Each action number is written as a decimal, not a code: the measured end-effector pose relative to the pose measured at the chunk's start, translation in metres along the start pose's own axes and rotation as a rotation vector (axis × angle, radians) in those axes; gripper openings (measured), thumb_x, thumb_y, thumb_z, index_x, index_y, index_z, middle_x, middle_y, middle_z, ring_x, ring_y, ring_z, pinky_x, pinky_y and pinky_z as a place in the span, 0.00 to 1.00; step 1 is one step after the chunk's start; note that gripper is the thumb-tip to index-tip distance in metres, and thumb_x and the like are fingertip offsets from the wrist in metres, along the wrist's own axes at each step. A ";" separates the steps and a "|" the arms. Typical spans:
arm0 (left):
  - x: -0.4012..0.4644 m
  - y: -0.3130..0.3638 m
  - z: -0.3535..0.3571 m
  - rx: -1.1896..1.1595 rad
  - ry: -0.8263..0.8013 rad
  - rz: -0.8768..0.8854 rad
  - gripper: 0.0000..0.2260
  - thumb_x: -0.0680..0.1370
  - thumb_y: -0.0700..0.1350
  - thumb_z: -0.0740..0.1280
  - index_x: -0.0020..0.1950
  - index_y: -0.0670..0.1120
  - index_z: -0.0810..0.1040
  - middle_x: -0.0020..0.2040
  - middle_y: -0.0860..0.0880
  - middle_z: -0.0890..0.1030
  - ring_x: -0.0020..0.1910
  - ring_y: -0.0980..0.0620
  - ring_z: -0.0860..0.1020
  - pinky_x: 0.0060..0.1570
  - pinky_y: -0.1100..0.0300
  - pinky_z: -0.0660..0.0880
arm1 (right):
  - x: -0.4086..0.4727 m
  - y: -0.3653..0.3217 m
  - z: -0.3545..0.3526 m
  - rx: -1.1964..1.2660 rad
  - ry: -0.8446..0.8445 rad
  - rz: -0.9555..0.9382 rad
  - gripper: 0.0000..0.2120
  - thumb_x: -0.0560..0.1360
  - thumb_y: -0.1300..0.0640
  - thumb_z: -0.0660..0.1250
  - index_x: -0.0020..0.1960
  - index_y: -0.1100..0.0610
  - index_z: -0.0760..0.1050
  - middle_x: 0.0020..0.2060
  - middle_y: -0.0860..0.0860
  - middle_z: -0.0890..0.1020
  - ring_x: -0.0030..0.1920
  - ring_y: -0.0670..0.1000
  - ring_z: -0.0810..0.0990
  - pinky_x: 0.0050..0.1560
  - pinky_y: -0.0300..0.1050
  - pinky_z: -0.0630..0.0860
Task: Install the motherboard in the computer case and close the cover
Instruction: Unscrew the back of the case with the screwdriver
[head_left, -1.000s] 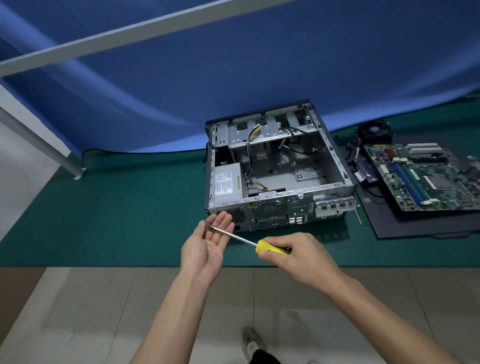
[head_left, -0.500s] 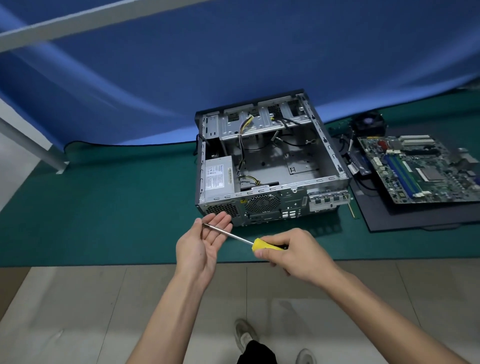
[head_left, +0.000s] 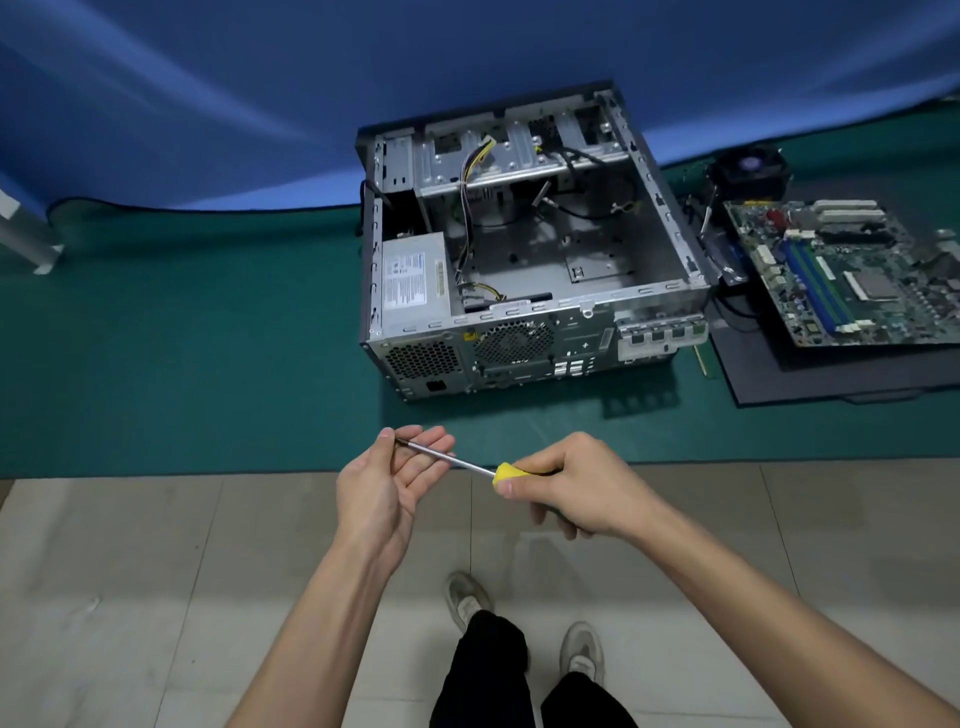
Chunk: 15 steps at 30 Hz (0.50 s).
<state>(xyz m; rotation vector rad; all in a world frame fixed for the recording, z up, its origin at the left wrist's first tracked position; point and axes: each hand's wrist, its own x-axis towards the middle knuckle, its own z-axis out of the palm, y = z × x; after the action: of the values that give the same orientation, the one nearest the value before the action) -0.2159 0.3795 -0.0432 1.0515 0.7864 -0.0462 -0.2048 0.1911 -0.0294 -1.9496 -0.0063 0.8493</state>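
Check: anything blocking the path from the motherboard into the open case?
Partly. The motherboard lies on a black mat right of the case; the case's right wall stands between them, so the board must go over it. Loose cables hang at the bay's far end. The right hand grips a screwdriver, its tip at the left hand.

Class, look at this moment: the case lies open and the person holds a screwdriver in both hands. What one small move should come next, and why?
Probably set the screwdriver down on the green mat. The right hand grips its yellow handle, the tip rests across the left hand, yet the motherboard still lies outside the open case, to its right. Moving the board will likely need both hands free.
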 end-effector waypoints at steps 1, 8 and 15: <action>0.002 -0.003 -0.003 -0.003 -0.002 -0.008 0.14 0.83 0.43 0.54 0.47 0.37 0.74 0.39 0.41 0.84 0.39 0.46 0.84 0.34 0.59 0.80 | 0.001 0.001 0.002 0.072 -0.040 0.037 0.06 0.72 0.47 0.71 0.44 0.48 0.84 0.26 0.48 0.79 0.20 0.49 0.70 0.23 0.36 0.65; 0.024 -0.010 -0.021 -0.021 -0.080 -0.105 0.14 0.83 0.43 0.54 0.47 0.38 0.74 0.40 0.41 0.84 0.40 0.47 0.84 0.33 0.59 0.80 | 0.018 0.003 0.010 0.238 -0.159 0.184 0.08 0.72 0.48 0.73 0.43 0.52 0.84 0.26 0.52 0.80 0.20 0.49 0.71 0.22 0.36 0.65; 0.036 -0.009 -0.029 -0.099 -0.243 -0.187 0.13 0.82 0.44 0.55 0.48 0.38 0.76 0.45 0.39 0.84 0.45 0.44 0.84 0.37 0.56 0.80 | 0.027 0.012 -0.005 0.360 -0.349 0.294 0.15 0.71 0.45 0.70 0.47 0.57 0.84 0.28 0.52 0.77 0.23 0.50 0.72 0.24 0.38 0.67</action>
<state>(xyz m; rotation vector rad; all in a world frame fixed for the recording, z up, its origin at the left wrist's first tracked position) -0.2091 0.4095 -0.0786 0.8574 0.6563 -0.2869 -0.1851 0.1901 -0.0526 -1.4677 0.2171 1.2825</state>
